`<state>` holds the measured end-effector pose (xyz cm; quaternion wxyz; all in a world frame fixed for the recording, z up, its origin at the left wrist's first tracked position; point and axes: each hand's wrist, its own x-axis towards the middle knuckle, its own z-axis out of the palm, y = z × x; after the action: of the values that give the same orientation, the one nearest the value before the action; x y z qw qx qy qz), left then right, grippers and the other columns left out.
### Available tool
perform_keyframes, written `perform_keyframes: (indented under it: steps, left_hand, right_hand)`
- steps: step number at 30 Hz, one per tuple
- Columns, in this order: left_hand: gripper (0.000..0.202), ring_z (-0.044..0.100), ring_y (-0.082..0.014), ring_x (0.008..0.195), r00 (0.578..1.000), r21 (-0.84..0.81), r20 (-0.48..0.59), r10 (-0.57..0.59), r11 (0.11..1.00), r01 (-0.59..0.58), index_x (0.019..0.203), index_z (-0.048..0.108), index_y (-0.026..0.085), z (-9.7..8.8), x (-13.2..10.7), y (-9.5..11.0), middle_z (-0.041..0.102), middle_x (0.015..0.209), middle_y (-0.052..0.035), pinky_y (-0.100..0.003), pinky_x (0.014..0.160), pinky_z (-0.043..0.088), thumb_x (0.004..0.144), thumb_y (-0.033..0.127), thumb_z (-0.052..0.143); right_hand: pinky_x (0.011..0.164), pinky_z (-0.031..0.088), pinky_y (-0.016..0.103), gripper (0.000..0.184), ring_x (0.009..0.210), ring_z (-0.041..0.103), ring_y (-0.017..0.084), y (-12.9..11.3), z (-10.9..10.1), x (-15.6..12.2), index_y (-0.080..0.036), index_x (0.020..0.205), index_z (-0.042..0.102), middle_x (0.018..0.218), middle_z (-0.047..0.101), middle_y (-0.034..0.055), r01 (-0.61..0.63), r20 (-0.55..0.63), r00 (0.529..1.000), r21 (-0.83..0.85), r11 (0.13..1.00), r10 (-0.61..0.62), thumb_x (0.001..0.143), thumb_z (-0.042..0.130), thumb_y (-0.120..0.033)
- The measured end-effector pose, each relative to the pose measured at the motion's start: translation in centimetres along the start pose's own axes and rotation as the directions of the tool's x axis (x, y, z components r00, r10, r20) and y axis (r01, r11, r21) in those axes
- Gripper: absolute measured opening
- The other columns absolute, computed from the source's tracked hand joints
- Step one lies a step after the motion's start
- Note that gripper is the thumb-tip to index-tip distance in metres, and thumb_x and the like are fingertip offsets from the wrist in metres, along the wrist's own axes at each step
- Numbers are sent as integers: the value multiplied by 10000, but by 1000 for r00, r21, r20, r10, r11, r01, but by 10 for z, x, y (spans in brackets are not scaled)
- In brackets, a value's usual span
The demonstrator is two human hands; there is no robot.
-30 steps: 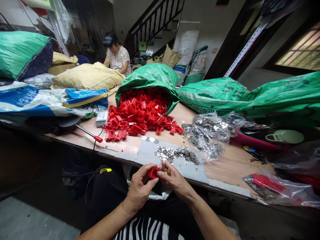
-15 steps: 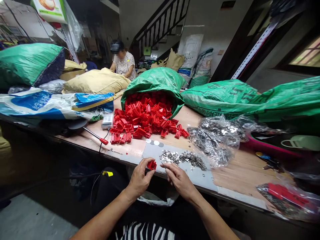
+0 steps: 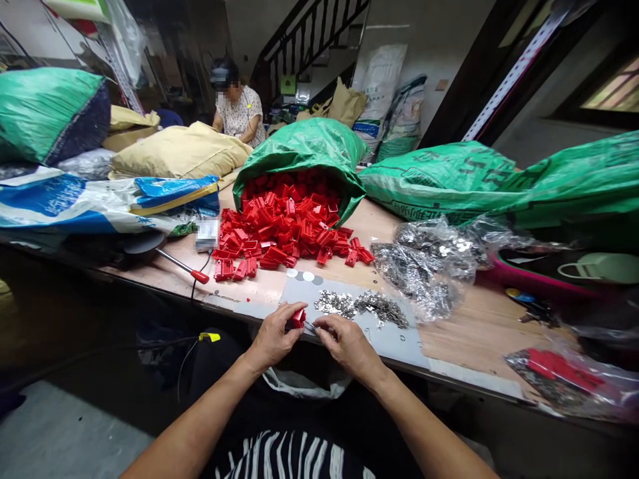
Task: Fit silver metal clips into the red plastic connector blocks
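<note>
My left hand (image 3: 272,336) is closed round a small red plastic part (image 3: 298,317) at the near edge of the wooden table (image 3: 469,332). My right hand (image 3: 348,342) pinches a thin metal piece (image 3: 310,326) whose tip meets the red part. Just beyond my fingers lies a scatter of small silver metal pieces (image 3: 360,305) on a grey sheet (image 3: 299,291). Farther back, a heap of red plastic parts (image 3: 282,229) spills from an open green sack (image 3: 305,148).
Clear bags of metal pieces (image 3: 424,261) lie right of the heap. Green sacks (image 3: 504,183) line the far right; blue-white and tan sacks (image 3: 124,193) fill the left. A red-tipped rod (image 3: 182,266) lies at left. Another person (image 3: 234,110) sits at the far end.
My hands had drifted slightly apart half a second ago; now they are together again, with the metal piece touching the red part. The camera view shifted a little.
</note>
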<state>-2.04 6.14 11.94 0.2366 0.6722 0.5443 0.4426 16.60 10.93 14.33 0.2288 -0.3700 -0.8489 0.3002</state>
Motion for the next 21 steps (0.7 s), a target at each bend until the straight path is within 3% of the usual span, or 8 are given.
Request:
perform_keyframes:
  steps: [9, 13, 21]
  left_hand:
    - [520, 628, -188, 1048, 1000, 14, 19, 8, 1000, -8, 1242, 546, 268, -2, 2, -2, 683, 1126, -29, -465, 1086, 347, 757, 94, 613]
    - [482, 629, -202, 1042, 999, -13, 37, -15, 1000, 16, 1193, 587, 260, -6, 4, 0, 689, 1106, -39, -419, 998, 445, 744, 89, 623]
    - [388, 665, -193, 923, 997, -62, 72, -38, 997, 42, 1086, 649, 241, -10, 11, -3, 726, 1000, -30, -339, 851, 517, 729, 90, 624]
  right_hand:
    - [790, 466, 315, 169, 843, 617, 180, 3, 3, 3, -216, 938, 675, 895, 679, 47, 13, 31, 999, -16, 1000, -13, 856, 534, -171]
    - [788, 463, 308, 172, 839, 608, 176, 3, 5, 2, -216, 936, 671, 897, 665, 49, 9, 38, 999, -40, 999, -8, 868, 519, -173]
    - [735, 431, 283, 158, 801, 605, 179, -11, -1, 9, -213, 840, 659, 834, 666, 42, -103, 82, 990, -122, 987, 114, 849, 512, -157]
